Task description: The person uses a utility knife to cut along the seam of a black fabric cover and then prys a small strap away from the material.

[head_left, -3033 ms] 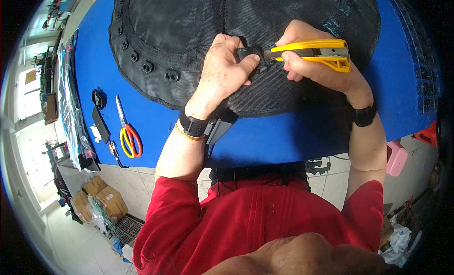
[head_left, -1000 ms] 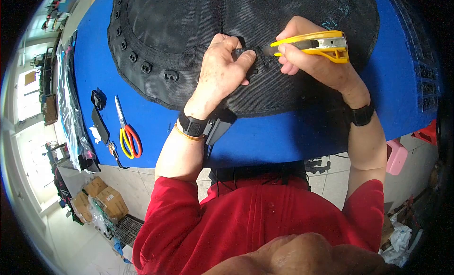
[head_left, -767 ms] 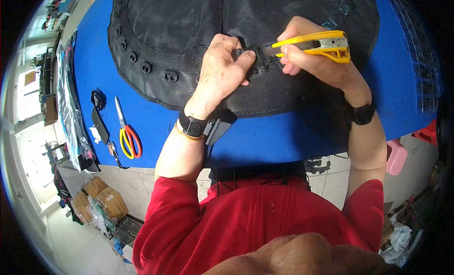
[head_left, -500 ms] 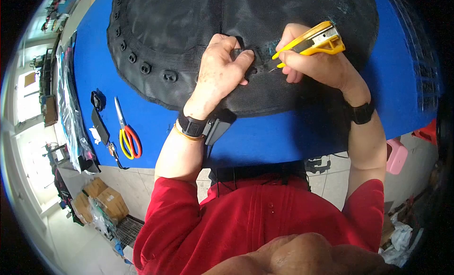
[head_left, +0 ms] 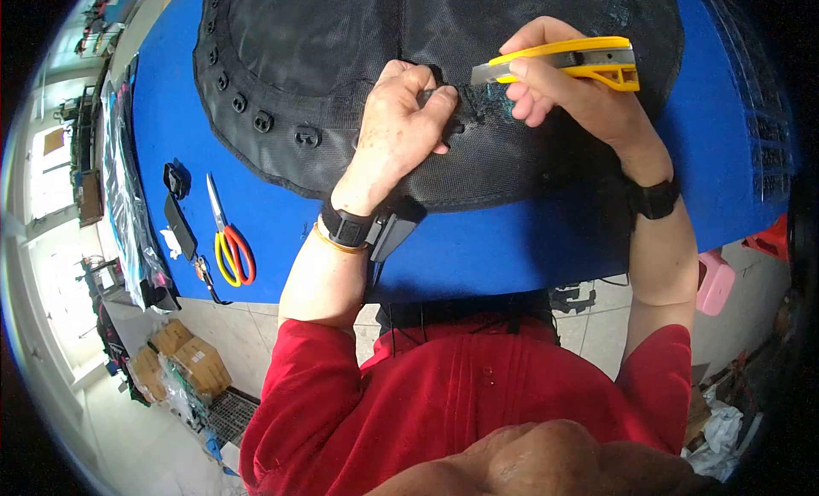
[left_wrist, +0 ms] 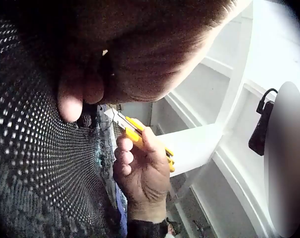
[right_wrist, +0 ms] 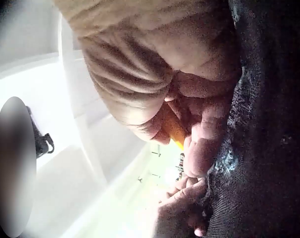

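Black mesh fabric (head_left: 503, 163), a large rounded piece with a row of black plastic loops along its left edge, lies over the blue table. My left hand (head_left: 394, 125) is on the fabric, its thumb and curled fingers pinching a dark raised fold of it; the rest of the fold is hidden under the hand. To the right, my right hand (head_left: 589, 104) grips a yellow utility knife (head_left: 610, 54) with its metal blade out, pointing left toward the left thumb. The left wrist view shows the knife (left_wrist: 134, 130) tilted, blade tip up beside the mesh. Turquoise frayed threads (right_wrist: 228, 163) show on the fabric.
Scissors (head_left: 229, 240) with yellow and red handles lie on the blue table (head_left: 503, 249) at the left, beside a black strap (head_left: 181, 223). Clear plastic sheeting (head_left: 136, 189) hangs at the table's left edge. Cardboard boxes (head_left: 192, 355) stand on the floor; a pink stool (head_left: 715, 283) is at the right.
The right hand has lifted the knife upward and back from the fold, after tilting it down half a second ago; the blade now shows clear of the cloth. The left hand has barely moved.
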`<move>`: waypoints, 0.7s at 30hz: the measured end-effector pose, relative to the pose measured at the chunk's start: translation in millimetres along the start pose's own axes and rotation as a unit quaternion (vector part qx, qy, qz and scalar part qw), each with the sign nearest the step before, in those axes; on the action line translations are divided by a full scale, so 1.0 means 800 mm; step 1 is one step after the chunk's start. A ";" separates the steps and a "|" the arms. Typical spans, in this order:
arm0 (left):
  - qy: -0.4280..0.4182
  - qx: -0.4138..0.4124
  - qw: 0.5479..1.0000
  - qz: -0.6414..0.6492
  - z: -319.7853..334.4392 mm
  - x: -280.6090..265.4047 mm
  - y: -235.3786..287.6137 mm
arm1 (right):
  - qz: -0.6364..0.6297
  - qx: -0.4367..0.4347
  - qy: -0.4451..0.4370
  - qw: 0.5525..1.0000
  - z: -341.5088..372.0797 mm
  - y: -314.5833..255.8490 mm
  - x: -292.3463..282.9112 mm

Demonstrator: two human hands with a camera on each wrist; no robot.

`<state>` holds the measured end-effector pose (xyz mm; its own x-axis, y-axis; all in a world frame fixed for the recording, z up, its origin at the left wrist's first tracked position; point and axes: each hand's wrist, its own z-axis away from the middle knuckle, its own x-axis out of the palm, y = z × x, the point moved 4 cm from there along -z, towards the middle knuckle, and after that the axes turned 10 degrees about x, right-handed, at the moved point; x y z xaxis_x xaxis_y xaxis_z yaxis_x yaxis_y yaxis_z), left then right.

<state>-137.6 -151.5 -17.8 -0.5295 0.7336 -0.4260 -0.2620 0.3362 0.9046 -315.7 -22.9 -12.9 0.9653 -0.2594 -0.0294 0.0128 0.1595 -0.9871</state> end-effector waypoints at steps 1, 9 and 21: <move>0.000 0.003 1.000 0.001 0.000 0.000 0.000 | -0.007 -0.001 0.003 1.000 -0.001 0.003 0.002; 0.005 -0.008 1.000 0.004 0.001 0.000 0.002 | -0.013 0.010 0.041 0.999 0.001 0.003 0.014; 0.007 -0.003 1.000 0.002 0.000 0.000 -0.001 | 0.039 -0.010 0.035 0.999 0.005 -0.001 0.018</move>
<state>-137.6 -151.7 -18.3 -0.5421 0.7263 -0.4227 -0.2643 0.3301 0.9062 -300.9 -23.2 -12.0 0.9425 -0.3136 -0.1160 -0.0670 0.1628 -0.9844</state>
